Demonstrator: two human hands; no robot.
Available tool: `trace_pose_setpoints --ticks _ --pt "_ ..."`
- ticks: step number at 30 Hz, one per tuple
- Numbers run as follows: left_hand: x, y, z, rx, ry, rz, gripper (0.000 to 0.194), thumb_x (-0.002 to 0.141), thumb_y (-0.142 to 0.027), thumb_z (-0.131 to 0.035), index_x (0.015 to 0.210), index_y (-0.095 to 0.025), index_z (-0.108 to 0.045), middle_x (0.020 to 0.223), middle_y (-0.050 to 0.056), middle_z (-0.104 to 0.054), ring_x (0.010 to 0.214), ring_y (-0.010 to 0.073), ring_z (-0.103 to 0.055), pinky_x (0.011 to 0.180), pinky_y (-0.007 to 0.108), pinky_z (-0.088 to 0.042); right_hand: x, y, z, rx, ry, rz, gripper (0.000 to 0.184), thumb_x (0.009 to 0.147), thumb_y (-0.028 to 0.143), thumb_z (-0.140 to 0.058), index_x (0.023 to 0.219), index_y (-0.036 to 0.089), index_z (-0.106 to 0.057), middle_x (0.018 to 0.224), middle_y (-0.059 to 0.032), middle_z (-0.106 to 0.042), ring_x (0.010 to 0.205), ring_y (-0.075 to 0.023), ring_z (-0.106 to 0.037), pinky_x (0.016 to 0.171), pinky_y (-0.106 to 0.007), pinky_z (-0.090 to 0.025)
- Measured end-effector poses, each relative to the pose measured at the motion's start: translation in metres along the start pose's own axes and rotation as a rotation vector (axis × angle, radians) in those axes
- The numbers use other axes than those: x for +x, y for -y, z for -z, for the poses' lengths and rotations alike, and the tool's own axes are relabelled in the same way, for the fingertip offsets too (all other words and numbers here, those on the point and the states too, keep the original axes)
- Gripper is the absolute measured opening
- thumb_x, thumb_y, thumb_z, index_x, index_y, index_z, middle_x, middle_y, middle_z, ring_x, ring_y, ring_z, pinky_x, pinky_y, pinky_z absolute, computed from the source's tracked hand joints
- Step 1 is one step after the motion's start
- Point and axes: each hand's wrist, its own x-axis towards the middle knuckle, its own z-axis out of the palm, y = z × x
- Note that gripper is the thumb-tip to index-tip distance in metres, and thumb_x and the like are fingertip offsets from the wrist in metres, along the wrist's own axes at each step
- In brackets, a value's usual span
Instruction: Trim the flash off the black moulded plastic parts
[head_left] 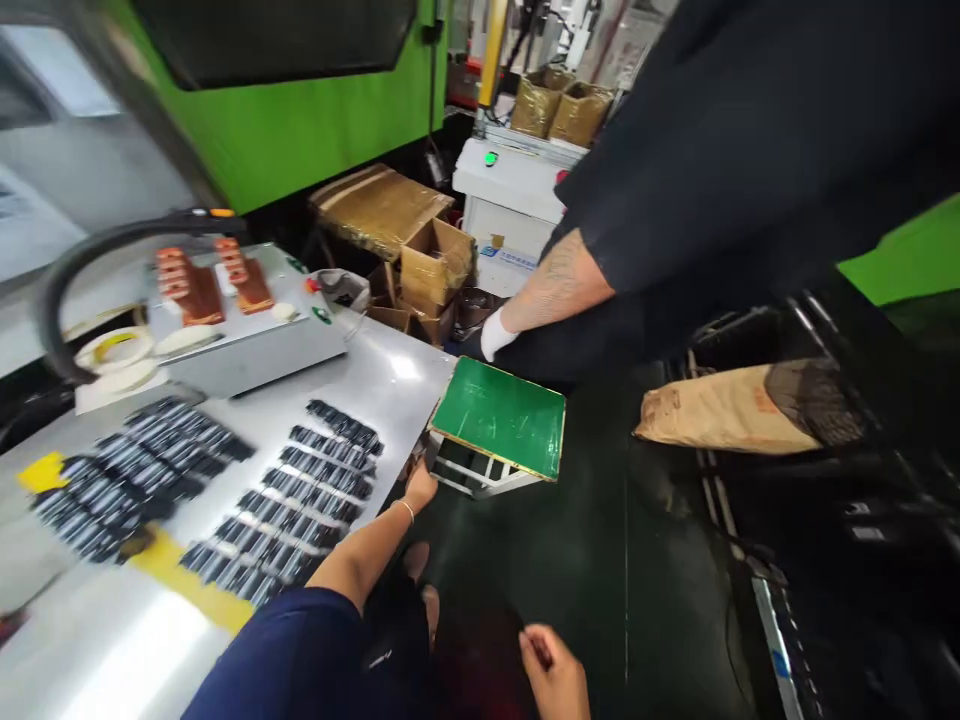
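Head view shows us our left hand at the near left corner of a low stool with a rectangular green top and pale metal legs. Its fingers reach in by the frame, partly hidden, so we cannot tell whether they grip it; a thin pale bracelet circles the wrist. The stool stands just ahead and to the right of that hand, on the dark green floor.

Our right hand hangs low, nearer to us than the stool, its fingers loosely curled and the gap to the thumb narrow; we cannot tell whether the fingertips meet.

Left of our left hand, a shiny silver metal table bears slanting rows of small dark glossy parts, with a second cluster of dark parts farther left. Beyond these rows sits a grey metal box topped by two orange-brown fixtures.

Ahead of our left hand, past the stool, a co-worker's white-gloved hand reaches down near an open brown cardboard box. Well to its right lies a long tan paper sack.
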Motion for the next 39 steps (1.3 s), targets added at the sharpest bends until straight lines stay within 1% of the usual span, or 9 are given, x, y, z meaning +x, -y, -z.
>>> trace_pose_setpoints --ticks 4,9,14,18,23,27,31,35,39 --pt "-0.105 0.037 -0.003 0.028 -0.135 0.312 0.035 0.088 -0.02 -0.063 0.122 -0.013 -0.059 0.132 0.015 -0.057 0.119 0.0267 -0.057 0.103 0.049 -0.045 0.021 0.047 -0.009 -0.087 0.14 0.216 0.046 0.08 0.061 -0.047 0.071 0.022 -0.069 0.072 -0.011 -0.073 0.067 -0.0253 -0.07 0.066 -0.033 -0.056" --pt "-0.272 0.079 0.041 -0.055 -0.318 0.508 0.031 0.08 -0.008 -0.055 0.108 -0.012 -0.067 0.117 0.015 -0.069 0.106 0.025 -0.067 0.098 0.035 -0.049 0.02 0.103 -0.06 -0.164 0.407 0.526 0.029 0.081 0.039 -0.048 0.073 0.02 -0.068 0.076 -0.0098 -0.071 0.066 -0.0205 -0.066 0.066 -0.031 -0.053" --pt "-0.414 0.109 0.096 -0.094 -0.626 0.686 0.024 0.082 -0.023 -0.048 0.094 -0.018 -0.069 0.1 0.011 -0.075 0.094 0.0289 -0.07 0.088 0.042 -0.053 -0.027 0.166 -0.124 -0.387 0.688 0.792 0.021 0.081 0.022 -0.049 0.078 0.02 -0.07 0.079 -0.0048 -0.07 0.067 -0.016 -0.064 0.066 -0.026 -0.049" --pt "-0.481 0.131 0.122 -0.125 -0.813 0.738 0.029 0.079 -0.03 -0.046 0.094 -0.016 -0.068 0.1 0.013 -0.075 0.092 0.0275 -0.07 0.083 0.04 -0.055 -0.086 0.215 -0.176 -0.637 0.851 0.998 0.023 0.084 0.017 -0.05 0.087 0.02 -0.072 0.086 -0.0047 -0.072 0.076 -0.0158 -0.064 0.068 -0.025 -0.045" --pt "-0.526 0.16 0.158 -0.173 -0.842 0.645 0.032 0.08 -0.036 -0.046 0.094 -0.018 -0.068 0.098 0.012 -0.075 0.091 0.0252 -0.07 0.084 0.039 -0.055 -0.153 0.261 -0.243 -0.758 1.02 1.114 0.021 0.082 0.015 -0.055 0.087 0.02 -0.075 0.095 -0.0051 -0.074 0.089 -0.0186 -0.066 0.071 -0.026 -0.042" --pt "-0.545 0.179 0.215 -0.183 -0.793 0.503 0.038 0.082 -0.041 -0.048 0.102 -0.018 -0.07 0.114 0.013 -0.071 0.109 0.0258 -0.065 0.1 0.042 -0.048 -0.202 0.29 -0.285 -0.844 1.158 1.166 0.021 0.079 0.012 -0.058 0.084 0.021 -0.076 0.091 -0.0053 -0.076 0.087 -0.0202 -0.067 0.069 -0.026 -0.041" --pt "-0.546 0.18 0.283 -0.193 -0.539 0.229 0.049 0.081 -0.043 -0.059 0.123 -0.02 -0.065 0.143 0.011 -0.054 0.138 0.0257 -0.043 0.118 0.042 -0.027 -0.234 0.324 -0.309 -0.724 1.267 1.188 0.021 0.082 0.016 -0.057 0.088 0.02 -0.077 0.09 -0.0066 -0.076 0.084 -0.0204 -0.068 0.07 -0.027 -0.043" --pt "-0.533 0.18 0.339 -0.377 -0.315 0.151 0.049 0.073 -0.044 -0.073 0.116 -0.02 -0.069 0.131 0.012 -0.064 0.125 0.0278 -0.054 0.113 0.043 -0.034 -0.225 0.357 -0.33 -0.318 1.095 0.921 0.016 0.08 0.027 -0.061 0.081 0.018 -0.075 0.079 -0.005 -0.074 0.071 -0.0167 -0.065 0.066 -0.027 -0.047" --pt "-0.523 0.204 0.377 -0.84 -0.464 0.313 0.041 0.058 -0.048 -0.085 0.078 -0.015 -0.071 0.081 0.008 -0.072 0.081 0.0219 -0.067 0.08 0.036 -0.055 -0.2 0.379 -0.373 0.052 0.958 0.511 0.027 0.059 0.042 -0.078 0.066 0.017 -0.068 0.057 -0.0012 -0.065 0.053 -0.0136 -0.057 0.054 -0.026 -0.047"
